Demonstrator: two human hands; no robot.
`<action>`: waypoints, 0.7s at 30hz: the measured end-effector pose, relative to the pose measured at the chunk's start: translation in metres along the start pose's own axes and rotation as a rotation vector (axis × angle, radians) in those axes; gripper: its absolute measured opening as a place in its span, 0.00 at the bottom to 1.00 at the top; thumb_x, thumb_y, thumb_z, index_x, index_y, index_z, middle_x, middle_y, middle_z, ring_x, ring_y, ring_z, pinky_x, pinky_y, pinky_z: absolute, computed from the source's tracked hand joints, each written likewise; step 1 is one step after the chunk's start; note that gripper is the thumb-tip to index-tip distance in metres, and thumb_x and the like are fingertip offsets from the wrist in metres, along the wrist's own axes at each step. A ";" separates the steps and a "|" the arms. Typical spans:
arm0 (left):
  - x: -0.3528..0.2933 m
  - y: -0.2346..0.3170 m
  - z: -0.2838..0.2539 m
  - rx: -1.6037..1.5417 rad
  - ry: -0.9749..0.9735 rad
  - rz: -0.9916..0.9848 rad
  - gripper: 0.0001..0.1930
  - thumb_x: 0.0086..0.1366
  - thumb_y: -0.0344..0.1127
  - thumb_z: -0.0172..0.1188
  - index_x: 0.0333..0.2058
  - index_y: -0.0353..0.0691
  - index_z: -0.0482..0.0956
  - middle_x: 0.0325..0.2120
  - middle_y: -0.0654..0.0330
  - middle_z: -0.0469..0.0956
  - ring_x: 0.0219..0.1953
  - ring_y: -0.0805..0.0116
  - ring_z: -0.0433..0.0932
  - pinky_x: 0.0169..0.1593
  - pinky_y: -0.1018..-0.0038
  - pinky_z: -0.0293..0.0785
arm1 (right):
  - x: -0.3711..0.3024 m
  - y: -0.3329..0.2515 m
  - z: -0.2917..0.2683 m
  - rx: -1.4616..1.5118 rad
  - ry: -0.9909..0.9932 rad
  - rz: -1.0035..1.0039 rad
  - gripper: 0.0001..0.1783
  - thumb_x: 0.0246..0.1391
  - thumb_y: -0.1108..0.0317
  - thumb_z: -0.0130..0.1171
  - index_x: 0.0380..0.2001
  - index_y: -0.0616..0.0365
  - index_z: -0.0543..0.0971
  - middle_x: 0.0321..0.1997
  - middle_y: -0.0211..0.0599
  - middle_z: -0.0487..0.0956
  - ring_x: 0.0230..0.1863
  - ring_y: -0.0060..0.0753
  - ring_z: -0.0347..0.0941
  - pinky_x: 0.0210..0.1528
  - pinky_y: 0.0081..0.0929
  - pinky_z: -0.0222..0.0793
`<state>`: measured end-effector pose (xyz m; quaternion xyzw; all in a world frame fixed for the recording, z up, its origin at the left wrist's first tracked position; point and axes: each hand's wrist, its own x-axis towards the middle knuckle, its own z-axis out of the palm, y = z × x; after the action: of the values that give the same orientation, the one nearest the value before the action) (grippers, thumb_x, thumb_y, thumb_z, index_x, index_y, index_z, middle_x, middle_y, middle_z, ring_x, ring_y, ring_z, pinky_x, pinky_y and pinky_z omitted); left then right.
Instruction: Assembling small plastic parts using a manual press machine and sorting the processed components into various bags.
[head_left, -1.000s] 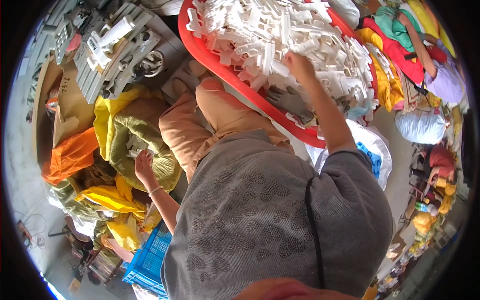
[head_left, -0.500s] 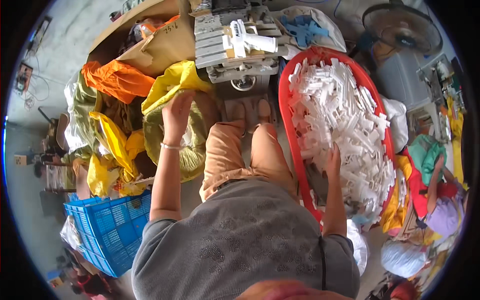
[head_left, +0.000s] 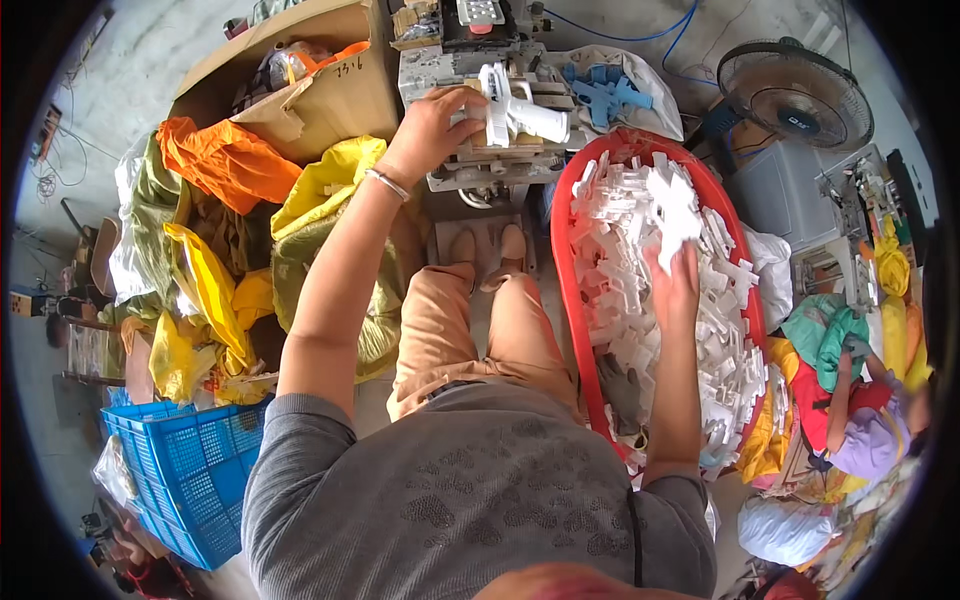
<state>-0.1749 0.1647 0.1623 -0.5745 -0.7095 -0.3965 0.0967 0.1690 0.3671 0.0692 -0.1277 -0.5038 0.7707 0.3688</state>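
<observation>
A white plastic toy gun part (head_left: 535, 120) lies on the metal fixture of a machine (head_left: 425, 75) in front of me. My left hand (head_left: 437, 128) has reached this part and its fingers close at the left end; the fingertips are partly hidden. On my right, a long red tub (head_left: 568, 260) holds a heap of white toy gun parts (head_left: 620, 215). My right hand (head_left: 676, 285) grips one white toy gun part (head_left: 674, 205) just above the heap, smeared by motion.
Left of my legs stands an open sack with a yellow rim (head_left: 330, 185). Beyond it are a cardboard box (head_left: 340, 110), an orange bag (head_left: 225, 165) and a blue crate (head_left: 185, 490). Light-blue parts (head_left: 610, 95) sit in a white sack. A fan (head_left: 795, 95) and another person (head_left: 870, 430) are to the right.
My left hand has moved from above the yellow-rimmed sack up and right to the part on the machine. My right hand has raised a white toy gun part from the heap.
</observation>
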 end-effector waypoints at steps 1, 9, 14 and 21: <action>0.000 0.002 0.001 0.005 0.098 0.050 0.14 0.51 0.30 0.62 0.38 0.40 0.75 0.37 0.55 0.77 0.41 0.53 0.74 0.46 0.67 0.70 | 0.017 -0.005 0.014 0.006 -0.062 -0.021 0.19 0.61 0.69 0.41 0.55 0.61 0.61 0.51 0.36 0.67 0.51 0.30 0.66 0.57 0.39 0.61; -0.093 -0.022 -0.029 -0.220 0.473 -0.341 0.15 0.54 0.24 0.61 0.42 0.34 0.74 0.37 0.60 0.77 0.40 0.74 0.76 0.46 0.78 0.71 | 0.112 0.007 0.133 -0.878 -0.396 -0.582 0.22 0.49 0.79 0.55 0.50 0.58 0.69 0.47 0.41 0.71 0.48 0.39 0.68 0.51 0.30 0.63; -0.207 -0.024 -0.051 -0.090 0.506 -0.718 0.12 0.58 0.28 0.59 0.41 0.37 0.75 0.36 0.63 0.77 0.35 0.78 0.73 0.42 0.82 0.70 | 0.128 0.009 0.161 -1.163 -0.575 -0.714 0.23 0.48 0.77 0.55 0.50 0.55 0.71 0.45 0.40 0.71 0.46 0.43 0.68 0.49 0.33 0.64; -0.288 -0.053 -0.043 0.016 0.573 -0.879 0.11 0.59 0.27 0.57 0.42 0.36 0.76 0.36 0.65 0.76 0.36 0.77 0.72 0.41 0.81 0.69 | 0.130 -0.018 0.144 -1.452 -0.593 -0.736 0.24 0.54 0.67 0.51 0.56 0.45 0.68 0.52 0.39 0.69 0.52 0.42 0.64 0.56 0.33 0.58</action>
<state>-0.1434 -0.0785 -0.0033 -0.0905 -0.8316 -0.5355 0.1157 0.0048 0.3634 0.1739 0.0458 -0.9559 0.0913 0.2755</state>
